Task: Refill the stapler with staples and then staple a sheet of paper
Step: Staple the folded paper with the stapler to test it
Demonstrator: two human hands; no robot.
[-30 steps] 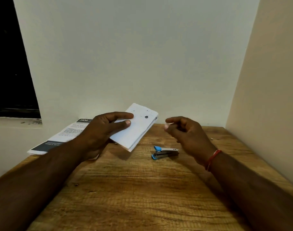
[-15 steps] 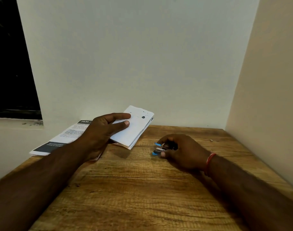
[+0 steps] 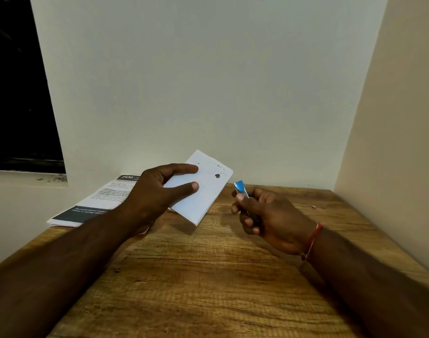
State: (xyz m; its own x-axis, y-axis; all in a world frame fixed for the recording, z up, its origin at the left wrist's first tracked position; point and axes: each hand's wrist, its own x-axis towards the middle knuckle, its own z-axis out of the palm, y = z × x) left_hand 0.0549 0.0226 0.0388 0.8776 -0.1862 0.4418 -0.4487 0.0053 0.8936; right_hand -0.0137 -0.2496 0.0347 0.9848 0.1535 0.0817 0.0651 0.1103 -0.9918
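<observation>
My left hand (image 3: 157,191) holds a folded white sheet of paper (image 3: 203,191) above the wooden table, thumb on top, its far corner pointing toward the back wall. A small dark mark shows on the paper's upper face. My right hand (image 3: 267,218) is closed around a small stapler (image 3: 240,189) with a blue end, lifted off the table just right of the paper's edge. Only the blue tip and a strip of metal show past my fingers; the stapler's body is hidden in my palm.
A printed leaflet (image 3: 103,203) with a dark header lies at the table's back left, partly under my left arm. A tiny metal piece (image 3: 313,206) lies on the wooden table (image 3: 208,276) at the right. Walls close the back and right sides.
My right hand dropped onto the stapler on the table, closed on it and lifted it up beside the paper. My left hand kept holding the paper in nearly the same place.
</observation>
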